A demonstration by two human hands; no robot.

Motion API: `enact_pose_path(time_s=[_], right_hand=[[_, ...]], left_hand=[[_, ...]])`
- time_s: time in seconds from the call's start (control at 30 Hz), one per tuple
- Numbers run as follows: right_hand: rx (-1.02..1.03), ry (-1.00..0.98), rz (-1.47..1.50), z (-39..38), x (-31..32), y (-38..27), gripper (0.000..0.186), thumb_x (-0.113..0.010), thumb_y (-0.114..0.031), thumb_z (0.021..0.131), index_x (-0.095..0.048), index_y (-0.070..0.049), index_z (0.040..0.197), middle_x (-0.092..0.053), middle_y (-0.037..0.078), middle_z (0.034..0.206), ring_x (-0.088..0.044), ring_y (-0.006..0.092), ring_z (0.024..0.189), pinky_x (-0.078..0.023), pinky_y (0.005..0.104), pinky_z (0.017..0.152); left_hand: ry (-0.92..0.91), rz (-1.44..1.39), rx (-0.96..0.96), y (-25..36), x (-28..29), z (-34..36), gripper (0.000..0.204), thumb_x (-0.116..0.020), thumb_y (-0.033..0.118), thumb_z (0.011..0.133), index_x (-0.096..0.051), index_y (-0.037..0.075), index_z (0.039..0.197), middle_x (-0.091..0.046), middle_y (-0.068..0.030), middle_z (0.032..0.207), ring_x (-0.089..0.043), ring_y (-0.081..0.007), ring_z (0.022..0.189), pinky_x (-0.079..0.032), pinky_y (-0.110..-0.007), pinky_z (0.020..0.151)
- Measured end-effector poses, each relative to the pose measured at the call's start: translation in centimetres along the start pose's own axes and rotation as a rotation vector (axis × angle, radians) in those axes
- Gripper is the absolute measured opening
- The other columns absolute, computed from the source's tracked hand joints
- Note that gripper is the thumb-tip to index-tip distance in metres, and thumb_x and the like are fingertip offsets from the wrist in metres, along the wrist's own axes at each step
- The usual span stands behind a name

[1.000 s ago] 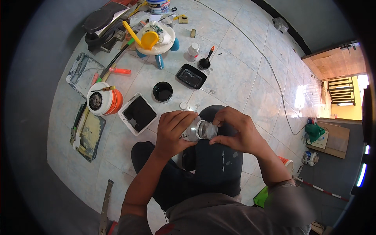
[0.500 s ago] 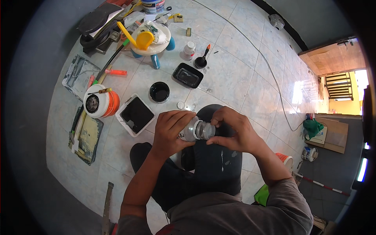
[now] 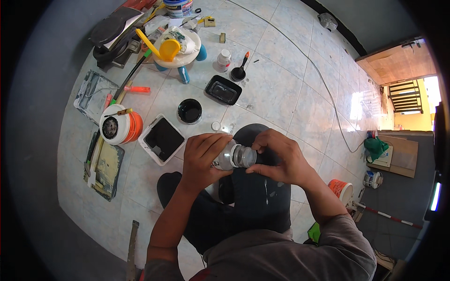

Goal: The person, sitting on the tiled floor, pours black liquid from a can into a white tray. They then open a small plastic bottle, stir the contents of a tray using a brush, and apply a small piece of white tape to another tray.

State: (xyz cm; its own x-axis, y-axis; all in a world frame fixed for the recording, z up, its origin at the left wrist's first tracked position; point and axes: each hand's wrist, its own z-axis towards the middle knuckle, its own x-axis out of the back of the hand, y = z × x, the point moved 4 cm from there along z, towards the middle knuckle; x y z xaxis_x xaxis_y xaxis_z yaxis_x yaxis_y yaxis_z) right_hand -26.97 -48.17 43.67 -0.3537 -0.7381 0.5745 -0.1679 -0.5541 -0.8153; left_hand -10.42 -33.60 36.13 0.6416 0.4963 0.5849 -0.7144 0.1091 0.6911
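Above my knees, my left hand (image 3: pixel 204 157) is wrapped around a clear plastic bottle (image 3: pixel 226 159) that lies nearly on its side, mouth toward the right. My right hand (image 3: pixel 281 159) grips a small clear cup (image 3: pixel 248 157) between thumb and fingers, held against the bottle's mouth. Whether liquid passes between them I cannot tell. A small white cap (image 3: pixel 216 126) lies on the floor just beyond my left hand. Farther off are a tub of black liquid (image 3: pixel 190 111) and a white square container (image 3: pixel 163 139) with black contents.
A black tray (image 3: pixel 223 90), a white-capped bottle (image 3: pixel 224 60) and a brush on a black pot (image 3: pixel 238 73) stand ahead. At left are a low stool (image 3: pixel 190 56), an orange-and-white bucket (image 3: pixel 123 126) and paint trays (image 3: pixel 111 171). A cable (image 3: pixel 300 51) crosses the tiles.
The view has shifted slightly. Both hands keep the bottle and cup together in almost the same position.
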Motion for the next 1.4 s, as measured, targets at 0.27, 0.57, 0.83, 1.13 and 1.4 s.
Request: enact_pose_path(time_s=[0.27, 0.57, 0.83, 1.13, 1.4], right_hand=[[-0.011, -0.046, 0.024, 0.0, 0.3, 0.5, 0.047, -0.096, -0.023, 0.077, -0.066, -0.004, 0.108, -0.058, 0.010, 0.091, -0.059, 0.0277, 0.082, -0.051, 0.0392, 0.075], [0.060, 0.044, -0.036, -1.2, -1.8, 0.1, 0.038, -0.093, -0.017, 0.079, -0.063, -0.005, 0.100, -0.059, 0.012, 0.103, -0.062, 0.0319, 0.087, -0.052, 0.0407, 0.078], [0.020, 0.325, -0.178, -2.2, -2.8, 0.3, 0.062, -0.101, -0.021, 0.070, -0.076, 0.001, 0.123, -0.070, 0.013, 0.109, -0.072, 0.0238, 0.096, -0.058, 0.0332, 0.082], [0.000, 0.369, -0.088, -2.1, -2.3, 0.2, 0.055, -0.103, -0.020, 0.068, -0.076, 0.001, 0.111, -0.072, 0.014, 0.107, -0.073, 0.0247, 0.098, -0.059, 0.0337, 0.084], [-0.020, 0.346, -0.042, -2.1, -2.1, 0.7, 0.055, -0.103, -0.021, 0.068, -0.074, 0.001, 0.109, -0.072, 0.014, 0.107, -0.074, 0.0245, 0.099, -0.059, 0.0339, 0.084]], left_hand=[[-0.033, 0.009, -0.008, 0.3, 0.1, 0.3, 0.094, -0.098, 0.017, 0.041, -0.072, 0.014, 0.131, -0.071, -0.0014, 0.128, -0.065, -0.0236, 0.120, -0.047, -0.043, 0.100], [-0.026, -0.040, 0.001, -0.4, -0.3, 0.2, 0.096, -0.097, 0.016, 0.043, -0.070, 0.013, 0.135, -0.071, -0.0023, 0.131, -0.065, -0.0249, 0.121, -0.047, -0.043, 0.102], [-0.008, -0.020, 0.005, -0.3, -0.7, 0.1, 0.087, -0.095, 0.017, 0.051, -0.071, 0.012, 0.134, -0.072, -0.0023, 0.130, -0.065, -0.0242, 0.119, -0.047, -0.042, 0.101], [0.035, 0.032, 0.019, 0.4, -0.7, 0.0, 0.082, -0.095, 0.019, 0.056, -0.070, 0.012, 0.134, -0.072, -0.0023, 0.128, -0.066, -0.0238, 0.117, -0.047, -0.042, 0.100], [0.033, 0.025, 0.015, 0.4, -0.8, 0.2, 0.083, -0.095, 0.018, 0.054, -0.070, 0.012, 0.134, -0.072, -0.0026, 0.128, -0.067, -0.0241, 0.117, -0.048, -0.042, 0.098]])
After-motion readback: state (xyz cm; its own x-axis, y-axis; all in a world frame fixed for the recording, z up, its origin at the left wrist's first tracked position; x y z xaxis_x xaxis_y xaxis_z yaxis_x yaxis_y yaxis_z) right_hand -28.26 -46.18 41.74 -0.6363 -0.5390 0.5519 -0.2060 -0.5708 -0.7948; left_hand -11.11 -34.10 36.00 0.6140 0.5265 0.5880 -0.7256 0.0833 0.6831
